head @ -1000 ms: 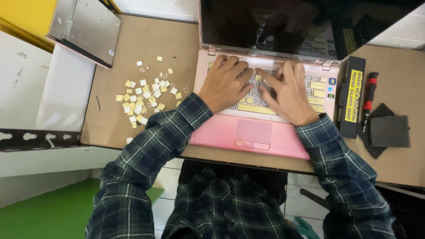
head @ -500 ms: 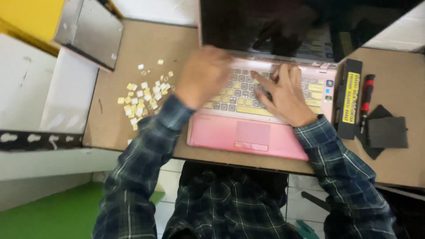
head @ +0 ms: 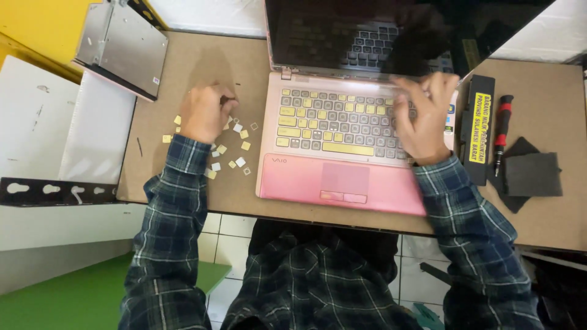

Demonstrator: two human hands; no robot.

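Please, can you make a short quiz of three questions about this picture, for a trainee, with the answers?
1. True or false: the left hand is over the loose keycaps beside the laptop.
2. Where is the right hand?
A. on the screwdriver
B. on the right end of the keyboard
C. on the metal drive
3. Fill in: the screwdriver lies to the ____ of the laptop.

Key
1. True.
2. B. The hand is on the keyboard; the metal drive lies far left, untouched.
3. Right, beyond the black battery.
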